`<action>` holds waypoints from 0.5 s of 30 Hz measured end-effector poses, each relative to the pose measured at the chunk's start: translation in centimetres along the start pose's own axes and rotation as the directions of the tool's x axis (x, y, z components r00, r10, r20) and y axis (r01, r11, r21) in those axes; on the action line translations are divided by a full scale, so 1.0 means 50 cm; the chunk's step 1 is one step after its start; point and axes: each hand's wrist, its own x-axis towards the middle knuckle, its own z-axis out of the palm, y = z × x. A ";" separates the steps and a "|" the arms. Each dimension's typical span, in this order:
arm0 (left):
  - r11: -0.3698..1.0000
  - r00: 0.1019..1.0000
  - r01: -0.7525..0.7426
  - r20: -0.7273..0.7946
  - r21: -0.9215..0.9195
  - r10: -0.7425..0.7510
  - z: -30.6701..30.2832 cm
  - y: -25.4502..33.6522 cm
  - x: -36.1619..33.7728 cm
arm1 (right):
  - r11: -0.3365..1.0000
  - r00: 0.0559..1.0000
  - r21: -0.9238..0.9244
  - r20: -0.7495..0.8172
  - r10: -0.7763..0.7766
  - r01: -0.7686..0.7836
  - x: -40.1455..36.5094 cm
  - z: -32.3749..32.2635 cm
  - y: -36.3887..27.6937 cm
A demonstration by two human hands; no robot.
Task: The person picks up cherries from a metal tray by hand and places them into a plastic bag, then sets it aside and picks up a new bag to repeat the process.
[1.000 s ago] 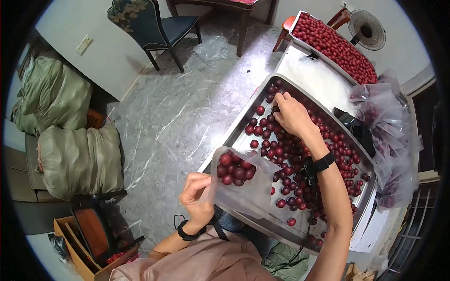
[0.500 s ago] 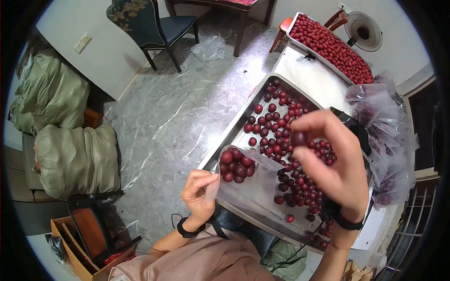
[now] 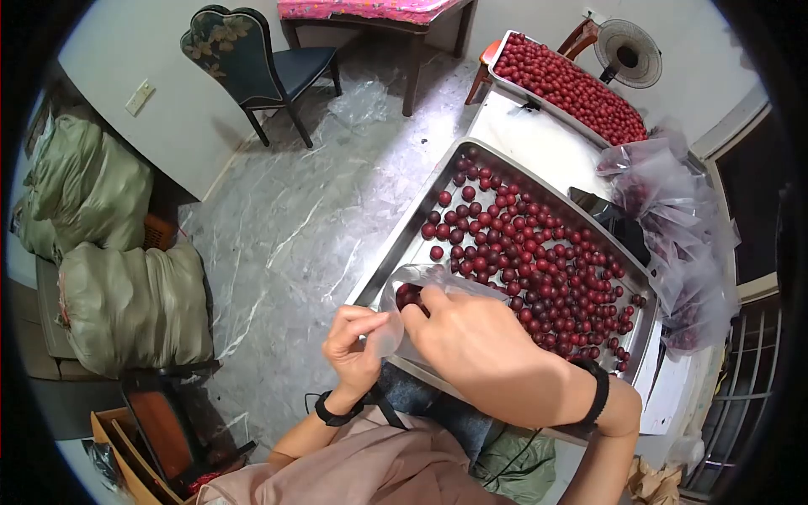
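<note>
My left hand (image 3: 353,345) pinches the edge of a clear plastic bag (image 3: 389,337) at the near left rim of a metal tray (image 3: 394,223). My right hand (image 3: 484,349) reaches over the bag's mouth, its thumb and fingers closed around a dark red plum (image 3: 409,295). The back of this hand hides most of the bag and whatever lies in it. Beyond the hands, many loose red and dark red plums (image 3: 539,261) are spread across the tray.
A second tray (image 3: 505,57) heaped with red fruit stands at the back right, near a fan (image 3: 629,54). Filled plastic bags (image 3: 682,244) line the right side. Large green sacks (image 3: 139,307) are stacked at left. A chair (image 3: 299,71) stands on the marble floor.
My right hand has moved left and down from above the tray to the bag's mouth, carrying a plum. My left hand still holds the bag's edge. The view has shifted slightly.
</note>
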 end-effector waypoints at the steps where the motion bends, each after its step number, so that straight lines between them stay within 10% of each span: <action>1: 1.000 1.000 0.004 0.006 0.005 -0.004 -0.001 -0.001 -0.002 | 1.000 0.998 0.014 0.056 -0.024 0.023 0.004 0.006 0.004; 6: 1.000 1.000 0.013 0.007 -0.009 -0.013 -0.001 -0.003 -0.006 | 0.994 0.966 0.064 0.240 -0.098 0.085 0.023 0.024 0.014; 15: 0.999 0.999 0.046 0.016 -0.028 -0.046 -0.004 -0.003 -0.004 | 0.983 0.994 0.156 0.019 -0.105 0.101 -0.006 -0.018 0.044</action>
